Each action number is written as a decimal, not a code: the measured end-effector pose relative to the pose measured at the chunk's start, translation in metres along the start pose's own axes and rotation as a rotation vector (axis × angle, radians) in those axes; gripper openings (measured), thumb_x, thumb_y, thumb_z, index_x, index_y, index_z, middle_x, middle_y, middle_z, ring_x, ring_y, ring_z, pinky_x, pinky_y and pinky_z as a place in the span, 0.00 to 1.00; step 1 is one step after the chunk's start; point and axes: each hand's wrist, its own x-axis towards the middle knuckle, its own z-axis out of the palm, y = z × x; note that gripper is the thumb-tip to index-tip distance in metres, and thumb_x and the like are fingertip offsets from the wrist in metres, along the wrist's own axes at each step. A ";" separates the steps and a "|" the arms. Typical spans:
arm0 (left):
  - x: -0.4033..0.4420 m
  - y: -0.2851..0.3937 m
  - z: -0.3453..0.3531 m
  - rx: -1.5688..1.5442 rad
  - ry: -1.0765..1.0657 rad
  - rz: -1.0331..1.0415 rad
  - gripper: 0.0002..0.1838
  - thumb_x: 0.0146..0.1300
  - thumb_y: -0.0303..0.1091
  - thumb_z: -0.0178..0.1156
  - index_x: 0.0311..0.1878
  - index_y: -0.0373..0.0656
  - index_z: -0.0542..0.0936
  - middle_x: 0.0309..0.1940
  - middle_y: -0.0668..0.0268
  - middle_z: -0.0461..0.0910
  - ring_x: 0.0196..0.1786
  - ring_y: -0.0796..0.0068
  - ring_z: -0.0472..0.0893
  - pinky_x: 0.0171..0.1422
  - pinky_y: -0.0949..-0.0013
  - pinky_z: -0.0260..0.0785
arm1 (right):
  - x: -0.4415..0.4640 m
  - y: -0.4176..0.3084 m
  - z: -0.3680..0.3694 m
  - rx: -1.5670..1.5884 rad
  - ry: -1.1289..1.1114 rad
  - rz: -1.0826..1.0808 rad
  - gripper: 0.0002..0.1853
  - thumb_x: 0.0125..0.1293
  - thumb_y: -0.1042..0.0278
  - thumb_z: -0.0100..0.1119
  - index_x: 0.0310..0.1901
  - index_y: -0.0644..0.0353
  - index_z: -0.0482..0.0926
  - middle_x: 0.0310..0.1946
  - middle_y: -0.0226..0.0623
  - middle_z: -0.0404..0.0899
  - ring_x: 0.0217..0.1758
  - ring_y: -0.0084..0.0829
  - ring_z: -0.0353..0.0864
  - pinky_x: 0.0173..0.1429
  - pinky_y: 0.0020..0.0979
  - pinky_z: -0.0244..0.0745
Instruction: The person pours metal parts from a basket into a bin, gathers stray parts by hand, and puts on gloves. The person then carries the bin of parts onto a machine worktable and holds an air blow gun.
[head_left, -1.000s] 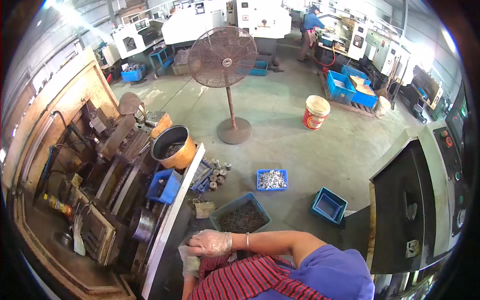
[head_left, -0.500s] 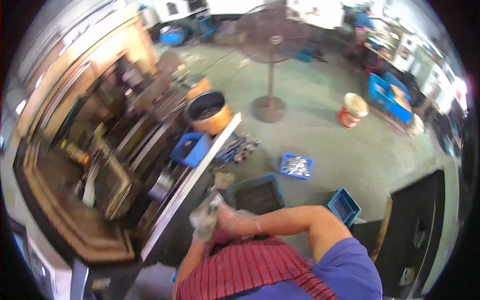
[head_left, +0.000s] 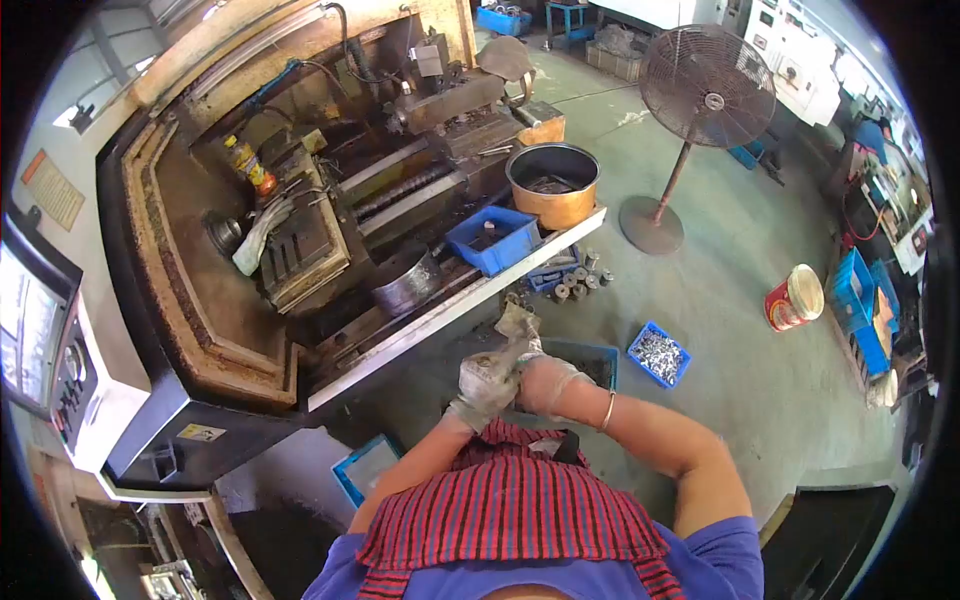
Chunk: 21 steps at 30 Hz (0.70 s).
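Note:
My left hand [head_left: 487, 382], in a whitish glove, is closed in front of the striped apron [head_left: 510, 505]. Right against it is my right hand [head_left: 547, 384], under a thin clear covering, with its fingers curled. A pale, crumpled piece [head_left: 518, 325] sticks up between the two hands; it looks like glove material, though which hand grips it is hard to tell. Anything else inside the fingers is hidden. Beyond my right hand, a teal crate [head_left: 598, 362] stands on the floor, partly covered by the hands.
An open machine [head_left: 425, 200] holds a blue bin [head_left: 493, 240] and an orange pot [head_left: 555, 188] at its edge. Metal parts fill a blue tray [head_left: 660, 356] on the floor. A fan [head_left: 708, 100] and a bucket [head_left: 795, 298] stand farther off. A person [head_left: 872, 138] is at the far right.
The view has swung left toward the machine, whose control panel now shows. My hands have stayed together, and the pale piece now sticks up between them.

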 end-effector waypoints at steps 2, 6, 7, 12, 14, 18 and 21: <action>0.003 -0.003 -0.002 -0.024 0.029 -0.005 0.21 0.46 0.28 0.58 0.48 0.49 0.77 0.33 0.56 0.79 0.33 0.57 0.79 0.37 0.60 0.72 | 0.010 0.006 -0.015 0.174 0.057 0.216 0.09 0.51 0.69 0.50 0.31 0.56 0.81 0.30 0.43 0.79 0.35 0.41 0.79 0.41 0.39 0.73; -0.003 -0.013 0.008 -0.043 0.160 -0.061 0.19 0.48 0.29 0.58 0.47 0.46 0.78 0.35 0.56 0.80 0.34 0.57 0.80 0.38 0.60 0.72 | 0.033 0.017 0.026 0.491 0.319 0.476 0.17 0.49 0.73 0.54 0.44 0.58 0.77 0.38 0.48 0.79 0.42 0.48 0.78 0.47 0.37 0.74; 0.001 -0.008 0.005 -0.030 0.150 -0.081 0.18 0.49 0.29 0.58 0.47 0.46 0.78 0.36 0.56 0.80 0.35 0.57 0.80 0.39 0.60 0.72 | 0.038 0.019 0.033 0.497 0.321 0.473 0.17 0.49 0.73 0.54 0.44 0.58 0.77 0.38 0.48 0.79 0.42 0.48 0.78 0.47 0.37 0.74; 0.005 -0.001 0.017 -0.100 0.209 0.075 0.16 0.50 0.29 0.59 0.45 0.44 0.78 0.32 0.56 0.79 0.31 0.56 0.79 0.35 0.59 0.71 | 0.033 0.038 0.040 0.806 0.642 0.365 0.20 0.50 0.75 0.55 0.49 0.61 0.75 0.41 0.43 0.80 0.41 0.37 0.79 0.48 0.31 0.72; 0.008 0.010 0.018 -0.105 0.172 0.043 0.16 0.50 0.28 0.59 0.45 0.42 0.78 0.34 0.55 0.80 0.34 0.56 0.80 0.37 0.60 0.72 | 0.020 0.034 0.028 1.072 0.531 0.654 0.14 0.52 0.71 0.54 0.42 0.62 0.78 0.35 0.40 0.81 0.37 0.25 0.78 0.42 0.27 0.72; 0.012 0.020 0.017 -0.129 0.074 -0.007 0.16 0.49 0.25 0.59 0.45 0.41 0.78 0.35 0.56 0.80 0.35 0.57 0.80 0.39 0.62 0.73 | 0.009 0.024 0.014 1.036 0.770 0.752 0.14 0.52 0.64 0.56 0.38 0.62 0.79 0.30 0.38 0.81 0.32 0.32 0.79 0.38 0.34 0.73; 0.012 0.018 0.023 -0.112 0.062 0.018 0.18 0.49 0.27 0.59 0.46 0.42 0.77 0.32 0.57 0.79 0.33 0.57 0.80 0.37 0.61 0.72 | 0.019 0.029 0.027 1.138 0.752 0.477 0.16 0.55 0.62 0.52 0.42 0.62 0.78 0.36 0.39 0.81 0.37 0.35 0.79 0.43 0.36 0.73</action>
